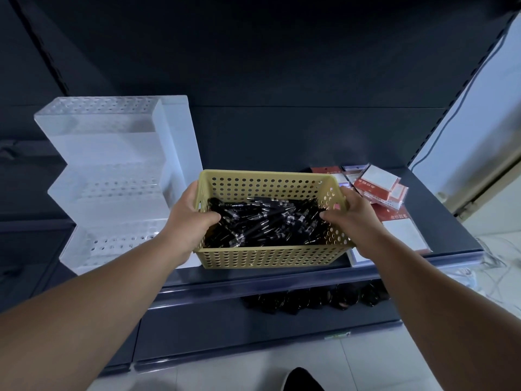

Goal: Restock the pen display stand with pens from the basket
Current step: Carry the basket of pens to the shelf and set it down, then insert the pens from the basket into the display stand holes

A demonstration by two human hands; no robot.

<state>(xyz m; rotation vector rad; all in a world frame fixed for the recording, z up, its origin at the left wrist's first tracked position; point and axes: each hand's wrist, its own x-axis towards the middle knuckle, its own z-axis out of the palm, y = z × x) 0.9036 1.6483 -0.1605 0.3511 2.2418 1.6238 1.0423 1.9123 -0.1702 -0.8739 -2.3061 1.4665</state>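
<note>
A yellow perforated basket [270, 256] rests on the dark shelf [439, 221], filled with several black pens [267, 221]. My left hand [187, 218] grips the basket's left wall, thumb inside over the pens. On the opposite wall my right hand [353, 214] holds the rim, fingers curled inward. Left of the basket stands a clear stepped pen display stand [112, 176] with three tiers of holes; no pens show in it.
Red and white packets [377, 187] lie on the shelf to the right of the basket. Dark items [313, 301] sit on the lower shelf beneath. A dark back panel rises behind. White floor tiles and cables are at the right.
</note>
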